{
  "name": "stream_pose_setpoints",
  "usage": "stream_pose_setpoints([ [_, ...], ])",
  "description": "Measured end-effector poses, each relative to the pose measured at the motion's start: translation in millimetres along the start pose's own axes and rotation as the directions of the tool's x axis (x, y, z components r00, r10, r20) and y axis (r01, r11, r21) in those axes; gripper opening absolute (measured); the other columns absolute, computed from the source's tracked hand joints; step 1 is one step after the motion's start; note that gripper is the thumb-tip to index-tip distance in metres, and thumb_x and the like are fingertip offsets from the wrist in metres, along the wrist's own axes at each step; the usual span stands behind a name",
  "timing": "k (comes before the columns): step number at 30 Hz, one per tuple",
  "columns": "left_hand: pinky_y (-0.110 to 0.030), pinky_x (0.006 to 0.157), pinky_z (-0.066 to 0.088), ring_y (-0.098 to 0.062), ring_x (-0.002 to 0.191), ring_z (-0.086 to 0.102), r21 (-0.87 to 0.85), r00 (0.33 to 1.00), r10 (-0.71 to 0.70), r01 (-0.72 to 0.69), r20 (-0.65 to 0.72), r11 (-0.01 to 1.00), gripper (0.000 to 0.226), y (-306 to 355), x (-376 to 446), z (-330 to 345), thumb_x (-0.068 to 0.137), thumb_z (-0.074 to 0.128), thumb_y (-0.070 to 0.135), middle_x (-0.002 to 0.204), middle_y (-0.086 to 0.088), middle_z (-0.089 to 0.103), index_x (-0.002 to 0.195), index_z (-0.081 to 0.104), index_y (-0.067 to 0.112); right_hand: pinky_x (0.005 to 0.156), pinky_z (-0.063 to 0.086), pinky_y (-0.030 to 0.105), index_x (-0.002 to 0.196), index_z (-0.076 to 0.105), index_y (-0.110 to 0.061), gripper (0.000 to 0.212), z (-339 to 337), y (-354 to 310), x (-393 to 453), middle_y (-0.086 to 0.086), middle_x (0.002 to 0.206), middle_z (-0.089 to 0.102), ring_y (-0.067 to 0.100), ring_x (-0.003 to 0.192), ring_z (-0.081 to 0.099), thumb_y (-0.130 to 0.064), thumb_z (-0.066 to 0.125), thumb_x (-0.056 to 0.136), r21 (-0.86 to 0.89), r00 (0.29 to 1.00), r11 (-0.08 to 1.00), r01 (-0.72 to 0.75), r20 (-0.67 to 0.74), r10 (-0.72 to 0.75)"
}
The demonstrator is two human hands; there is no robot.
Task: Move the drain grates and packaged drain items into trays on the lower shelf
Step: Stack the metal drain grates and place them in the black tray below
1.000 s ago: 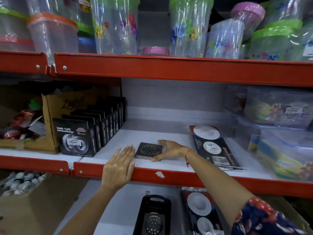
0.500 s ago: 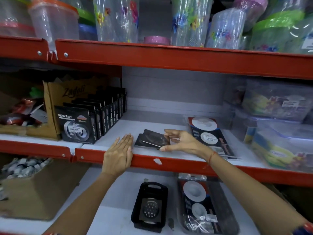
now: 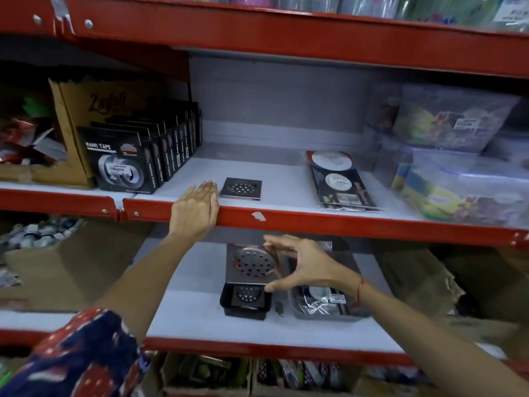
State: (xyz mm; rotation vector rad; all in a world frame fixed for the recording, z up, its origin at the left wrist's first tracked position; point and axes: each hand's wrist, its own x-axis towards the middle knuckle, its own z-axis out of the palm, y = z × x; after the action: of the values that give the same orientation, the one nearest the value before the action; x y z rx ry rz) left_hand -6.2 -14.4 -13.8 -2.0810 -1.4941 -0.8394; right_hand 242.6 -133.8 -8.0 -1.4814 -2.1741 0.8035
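The left hand (image 3: 196,212) lies flat, palm down and fingers together, over the front lip of the red-edged middle shelf (image 3: 315,222), gripping nothing. Just beside its fingertips, a small dark square metal drain grate (image 3: 241,188) lies flat on the white shelf board, apart from the hand. Farther right on the same board rests a stack of flat dark packaged drain items with white round discs (image 3: 339,181), well apart from the grate.

Below the shelf edge, the right hand (image 3: 307,265) pinches a shiny square steel drain grate with a round perforated centre (image 3: 252,263) between thumb and fingers along its right edge, holding it tilted above the lower shelf (image 3: 183,319). Directly under it sits a small black plastic tray (image 3: 245,302) that already holds another dark perforated grate (image 3: 248,293). Just to the right of the black tray stands a grey tray (image 3: 323,313) with plastic-wrapped packaged drain pieces (image 3: 322,298) inside; the right wrist partly hides it.

On the middle shelf to the left stands a row of black nano tape boxes (image 3: 126,164), next to a brown cardboard box (image 3: 83,110). Clear plastic containers (image 3: 458,173) fill the right side
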Motion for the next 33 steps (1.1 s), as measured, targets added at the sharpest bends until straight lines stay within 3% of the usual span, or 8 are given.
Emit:
stream_pose_setpoints([
  [4,-0.034,0.11,0.041,-0.019,0.121,0.061,-0.021,0.999,-0.003,0.002,-0.036,1.0,0.047,0,0,3,0.096,0.03,0.022,0.126,-0.011,0.065,0.123,0.063,0.002,0.113,0.034,0.025,0.146,0.037,-0.023,0.108,24,29,9,-0.008,0.148,0.043,0.006,0.133,0.043,-0.055,0.085,0.054,-0.008,0.994,0.994,-0.105,0.005,0.105],
  [7,-0.035,0.108,0.042,-0.019,0.119,0.062,-0.04,0.994,0.005,-0.009,-0.111,0.999,0.044,-1,0,8,0.096,0.032,0.019,0.123,-0.01,0.067,0.122,0.064,0.003,0.111,0.039,0.029,0.144,0.039,-0.019,0.108,38,50,21,-0.005,0.145,0.047,0.011,0.13,0.047,-0.057,0.083,0.054,-0.025,0.984,0.984,-0.176,-0.021,0.176],
  [12,-0.039,0.106,0.045,-0.02,0.115,0.064,-0.06,0.953,0.048,-0.068,-0.299,0.996,0.043,-3,2,21,0.096,0.032,0.015,0.12,-0.01,0.069,0.12,0.066,0.003,0.097,0.038,0.015,0.14,0.045,-0.017,0.096,59,74,48,-0.004,0.138,0.054,0.013,0.125,0.053,-0.049,0.084,0.058,-0.123,0.986,0.979,-0.163,-0.063,0.156],
  [15,-0.04,0.105,0.045,-0.019,0.116,0.064,-0.053,0.917,0.087,-0.117,-0.388,0.992,0.046,-6,5,28,0.096,0.028,0.015,0.122,-0.01,0.067,0.121,0.065,0.003,0.104,0.04,0.023,0.144,0.037,-0.02,0.104,75,94,71,-0.003,0.143,0.049,0.016,0.128,0.049,-0.056,0.081,0.057,-0.198,0.98,0.961,-0.195,-0.018,0.196],
  [22,-0.042,0.105,0.045,-0.019,0.121,0.06,-0.03,0.862,0.142,-0.179,-0.487,0.983,0.048,-11,7,39,0.094,0.027,0.014,0.127,-0.01,0.064,0.124,0.062,0.003,0.12,0.014,0.04,0.148,0.028,-0.018,0.112,110,126,121,0.003,0.152,0.036,0.023,0.14,0.032,-0.062,0.077,0.057,-0.369,0.959,0.905,-0.213,0.098,0.266],
  [27,-0.043,0.104,0.046,-0.019,0.123,0.058,-0.005,0.862,0.155,-0.18,-0.482,0.984,0.049,-11,7,40,0.094,0.026,0.015,0.129,-0.01,0.062,0.125,0.061,0.002,0.119,-0.009,0.05,0.15,0.026,-0.018,0.115,124,142,132,0.002,0.153,0.035,0.02,0.142,0.03,-0.067,0.073,0.057,-0.466,0.957,0.868,-0.17,0.131,0.258],
  [33,-0.044,0.105,0.045,-0.02,0.125,0.057,0.003,0.863,0.159,-0.18,-0.479,0.984,0.049,-12,7,41,0.093,0.026,0.014,0.131,-0.01,0.061,0.126,0.061,0.002,0.116,-0.014,0.054,0.149,0.028,-0.014,0.116,130,143,140,0.008,0.147,0.041,0.024,0.139,0.035,-0.069,0.071,0.055,-0.577,0.942,0.81,-0.11,0.199,0.27],
])
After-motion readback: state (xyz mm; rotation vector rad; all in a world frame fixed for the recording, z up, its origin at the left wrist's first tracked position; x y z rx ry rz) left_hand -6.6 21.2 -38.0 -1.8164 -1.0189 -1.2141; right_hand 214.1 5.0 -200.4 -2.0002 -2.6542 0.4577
